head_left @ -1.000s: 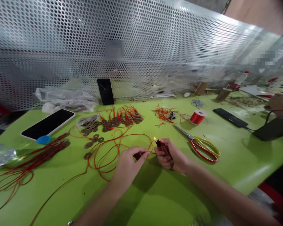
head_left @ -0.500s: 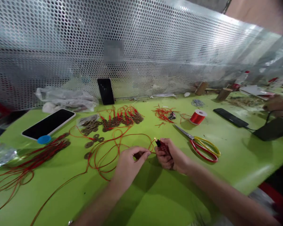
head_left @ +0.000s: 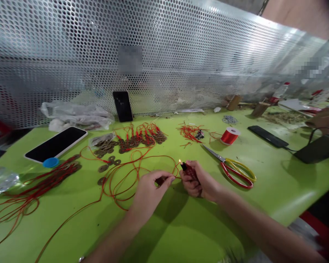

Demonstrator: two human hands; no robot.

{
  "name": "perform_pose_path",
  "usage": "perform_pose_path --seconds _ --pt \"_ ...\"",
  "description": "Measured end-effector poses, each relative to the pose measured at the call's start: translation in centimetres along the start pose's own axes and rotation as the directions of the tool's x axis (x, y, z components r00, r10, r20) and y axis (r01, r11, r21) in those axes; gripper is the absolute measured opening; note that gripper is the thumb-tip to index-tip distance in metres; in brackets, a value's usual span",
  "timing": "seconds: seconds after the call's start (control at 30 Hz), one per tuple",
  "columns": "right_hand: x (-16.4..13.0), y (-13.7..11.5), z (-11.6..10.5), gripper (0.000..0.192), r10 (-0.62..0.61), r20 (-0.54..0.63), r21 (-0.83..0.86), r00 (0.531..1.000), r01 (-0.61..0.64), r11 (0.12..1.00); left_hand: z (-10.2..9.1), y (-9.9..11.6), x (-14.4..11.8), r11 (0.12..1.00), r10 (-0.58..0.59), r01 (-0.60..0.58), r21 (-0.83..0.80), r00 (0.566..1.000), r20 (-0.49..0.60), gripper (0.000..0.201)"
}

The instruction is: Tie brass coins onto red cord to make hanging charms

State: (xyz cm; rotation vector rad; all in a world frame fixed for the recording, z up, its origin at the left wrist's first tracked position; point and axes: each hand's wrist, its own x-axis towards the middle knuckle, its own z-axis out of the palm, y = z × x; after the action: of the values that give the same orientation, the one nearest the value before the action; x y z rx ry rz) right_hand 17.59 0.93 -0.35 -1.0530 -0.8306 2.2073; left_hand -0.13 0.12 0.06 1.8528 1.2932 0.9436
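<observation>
Right hand (head_left: 197, 180) of ours stays clamped on the small red plastic lighter (head_left: 186, 169), its flame lit again after dimming, while our left hand (head_left: 150, 188) pinches the thin red cord (head_left: 142, 166) beside it above the lime-green bench (head_left: 263, 171).

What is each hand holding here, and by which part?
The right hand grips a lit red lighter around its body. The left hand pinches the red cord near its end, beside the flame.
</observation>
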Motion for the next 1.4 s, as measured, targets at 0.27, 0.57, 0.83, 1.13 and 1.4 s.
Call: perform_pose_path --seconds 0.27,0.57,0.83,1.13,1.4 --pt "-0.2 0.0 0.1 0.038 0.011 -0.021 -0.006 1.000 -0.011 1.000 -0.1 0.2 0.0 1.000 0.003 -0.003 0.007 1.000 0.000 0.014" --pt "-0.1 0.0 0.0 0.037 -0.001 -0.004 -0.006 1.000 0.001 1.000 -0.1 0.1 0.1 1.000 0.001 -0.001 0.018 1.000 0.007 0.015" --pt "-0.1 -0.1 0.3 0.037 0.017 -0.034 -0.006 0.999 -0.017 1.000 0.0 0.0 0.1 1.000 0.000 0.000 0.008 1.000 0.007 0.014" --pt "-0.1 -0.1 0.2 0.038 0.019 -0.036 -0.022 0.999 -0.020 1.000 0.0 0.2 0.1 1.000 -0.011 0.011 0.007 1.000 -0.002 0.013" --pt "-1.7 -1.0 0.5 0.047 -0.048 -0.192 -0.281 0.980 -0.008 0.960 -0.8 0.0 0.2 0.999 -0.027 0.026 -0.045 1.000 -0.016 0.015"
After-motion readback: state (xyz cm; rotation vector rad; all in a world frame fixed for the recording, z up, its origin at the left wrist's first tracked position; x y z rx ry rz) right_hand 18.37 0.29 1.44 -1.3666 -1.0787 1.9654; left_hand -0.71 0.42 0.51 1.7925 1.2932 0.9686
